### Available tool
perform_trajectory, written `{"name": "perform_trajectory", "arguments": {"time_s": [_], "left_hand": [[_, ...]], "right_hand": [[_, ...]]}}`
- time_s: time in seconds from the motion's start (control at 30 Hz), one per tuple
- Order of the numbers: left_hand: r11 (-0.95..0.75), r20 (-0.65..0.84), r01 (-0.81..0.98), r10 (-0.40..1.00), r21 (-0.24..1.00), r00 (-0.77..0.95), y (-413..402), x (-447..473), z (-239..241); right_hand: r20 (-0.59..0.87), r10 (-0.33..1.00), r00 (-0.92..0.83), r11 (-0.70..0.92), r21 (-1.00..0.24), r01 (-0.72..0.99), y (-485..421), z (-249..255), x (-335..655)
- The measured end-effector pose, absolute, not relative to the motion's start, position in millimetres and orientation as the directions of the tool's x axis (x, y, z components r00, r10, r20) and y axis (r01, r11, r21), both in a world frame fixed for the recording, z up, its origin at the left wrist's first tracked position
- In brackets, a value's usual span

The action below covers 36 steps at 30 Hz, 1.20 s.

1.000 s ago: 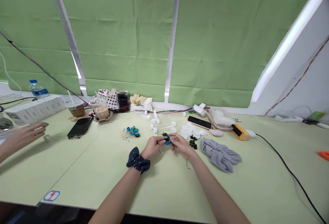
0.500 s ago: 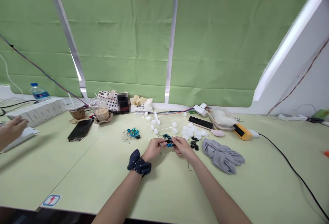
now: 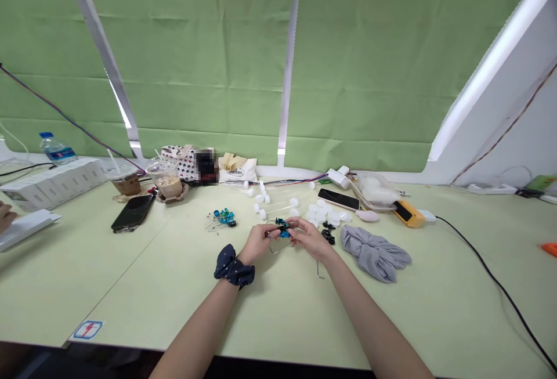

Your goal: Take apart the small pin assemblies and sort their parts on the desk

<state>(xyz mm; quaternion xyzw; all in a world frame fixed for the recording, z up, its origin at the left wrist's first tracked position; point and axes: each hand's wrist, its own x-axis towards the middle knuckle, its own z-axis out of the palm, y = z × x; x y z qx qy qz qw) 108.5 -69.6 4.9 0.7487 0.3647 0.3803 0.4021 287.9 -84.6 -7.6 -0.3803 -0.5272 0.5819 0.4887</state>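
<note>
left hand (image 3: 256,242) pinches blue-black piece (image 3: 284,233); pouch lettering (image 3: 235,172) is unclear.

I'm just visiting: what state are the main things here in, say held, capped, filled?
Bare left hand: pinching small blue-and-black part
Bare right hand: pinching the same part
Clear plastic blue-topped bottle: capped
Clear plastic cups of brown drink: partly filled
Black rectangular phone: flat, screen dark
Pale-edged rectangular phone: flat, screen dark
Grey fabric cloth: bunched up
Green fabric blinds: lowered

The pale table (image 3: 278,309) bears gray cloth (image 3: 375,253), white caps (image 3: 321,216), blue parts (image 3: 224,216).
</note>
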Motion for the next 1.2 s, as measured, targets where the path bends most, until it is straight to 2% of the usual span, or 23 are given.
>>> {"name": "perform_trajectory", "arguments": {"time_s": [0.13, 0.3, 0.47, 0.6, 0.8, 0.97, 1.13, 1.2], "left_hand": [[-0.420, 0.279, 0.250, 0.847, 0.872, 0.451, -68.7, 108.1, 2.6], [-0.408, 0.279, 0.225, 0.851, 0.885, 0.445, -67.5, 107.5, 0.6], [-0.403, 0.271, 0.219, 0.847, 0.888, 0.458, -65.8, 107.9, -2.9], [-0.407, 0.278, 0.216, 0.846, 0.888, 0.455, -66.2, 108.0, -3.0], [-0.422, 0.281, 0.242, 0.843, 0.874, 0.458, -67.0, 107.5, -1.4], [-0.429, 0.289, 0.222, 0.834, 0.876, 0.471, -66.8, 108.3, -3.0], [-0.428, 0.273, 0.256, 0.836, 0.867, 0.476, -66.5, 109.2, -4.9], [-0.429, 0.273, 0.258, 0.836, 0.866, 0.475, -65.9, 108.9, -5.7]], "right_hand": [[-0.060, 0.977, -0.203, -0.089, -0.987, -0.134, -84.9, -7.2, 287.8], [0.079, 0.964, -0.252, 0.051, -0.992, -0.116, -83.5, -9.5, 291.9], [-0.004, 0.979, -0.204, -0.020, -0.997, -0.075, -83.6, -8.8, 289.4], [0.089, 0.968, -0.234, 0.070, -0.994, -0.089, -85.3, -5.7, 288.4], [-0.117, 0.971, -0.209, -0.146, -0.981, -0.130, -85.5, -7.2, 286.0], [0.040, 0.963, -0.265, -0.013, -0.980, -0.196, -87.6, -2.3, 288.5], [-0.148, 0.968, -0.202, -0.167, -0.983, -0.081, -85.9, -4.9, 287.3], [-0.085, 0.973, -0.216, -0.105, -0.991, -0.080, -85.1, -6.7, 287.3]]}}
